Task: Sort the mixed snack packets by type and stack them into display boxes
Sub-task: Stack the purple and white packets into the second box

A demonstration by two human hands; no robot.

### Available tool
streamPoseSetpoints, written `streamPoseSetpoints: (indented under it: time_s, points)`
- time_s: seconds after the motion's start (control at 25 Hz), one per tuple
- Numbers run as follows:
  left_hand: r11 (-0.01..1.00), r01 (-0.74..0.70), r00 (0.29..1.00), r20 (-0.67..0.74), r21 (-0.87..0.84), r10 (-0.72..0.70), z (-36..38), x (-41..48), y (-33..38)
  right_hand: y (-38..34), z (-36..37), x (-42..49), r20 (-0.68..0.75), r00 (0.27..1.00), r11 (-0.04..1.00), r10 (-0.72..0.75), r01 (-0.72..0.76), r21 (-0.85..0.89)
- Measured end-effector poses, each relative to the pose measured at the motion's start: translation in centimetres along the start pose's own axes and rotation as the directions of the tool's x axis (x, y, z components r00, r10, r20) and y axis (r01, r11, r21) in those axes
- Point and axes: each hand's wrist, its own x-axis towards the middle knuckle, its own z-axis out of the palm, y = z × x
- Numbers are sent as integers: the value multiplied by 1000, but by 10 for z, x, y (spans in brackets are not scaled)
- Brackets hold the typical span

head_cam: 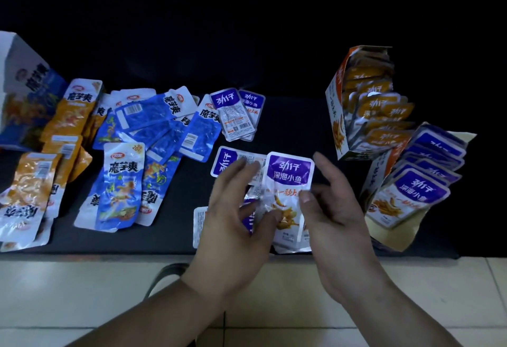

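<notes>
I pinch one purple packet (289,179) in my right hand (337,209), thumb on its face, and it stands upright just above the near edge of the counter (296,127). My left hand (236,209) is in a wide grip, fingers spread and relaxed over the loose purple packets (236,116), with its thumb against the held packet's lower corner; I cannot tell whether that thumb bears any load.

I judge the job to be about half done. To my right, the orange display box (336,116) is packed with a row of orange-topped packets (381,107) and looks close to full. Beside it, the purple display box (377,173) already holds a slanted stack of purple-topped packets (422,195), and that is where the one I hold belongs. A handful of purple ones lie loose around my hands, some face down.

The left side is the larger part left. A spread of blue packets (120,182) and a pile of yellow-orange packets (33,182) overlap each other on the counter, unsorted. The blue box (24,91) at the far left lies tilted, and I cannot see whether anything is inside it.
</notes>
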Motion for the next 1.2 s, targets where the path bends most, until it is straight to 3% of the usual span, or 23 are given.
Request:
streamPoseSetpoints:
  time_s: [0.16,0.28,0.36,0.4,0.48,0.52,0.6,0.8,0.92,1.2]
  points:
    - [973,159,977,167,-167,-131,3,-3,5,0,3,0,17,1000,999,-12,13,-36]
    - [971,209,965,189,-119,-185,6,-7,8,-1,5,-3,63,998,996,-29,34,-76]
    - [991,114,965,229,75,-128,-7,1,-1,-4,-2,-1,106,992,985,-70,85,-149]
    - [964,38,969,225,264,-100,-20,9,-9,-2,-7,1,105,991,981,-80,97,-165]
    - [767,-45,976,192,640,-103,-49,24,-28,5,-15,6,49,997,988,-61,67,-141]
    - [667,-43,976,173,744,-130,-62,28,-36,9,-17,7,14,999,988,-52,54,-142]
    - [588,-39,965,183,808,-186,-73,29,-49,15,-16,6,-11,1000,988,-27,25,-154]
    - [672,36,960,160,740,-228,-72,32,-37,21,-13,5,-12,1000,996,5,-6,-90]
    - [791,209,925,147,575,-351,-83,43,-20,22,-14,8,-17,999,994,-42,40,-101]
    - [949,275,934,192,156,-302,-32,16,4,20,-1,4,27,1000,999,-13,14,-32]
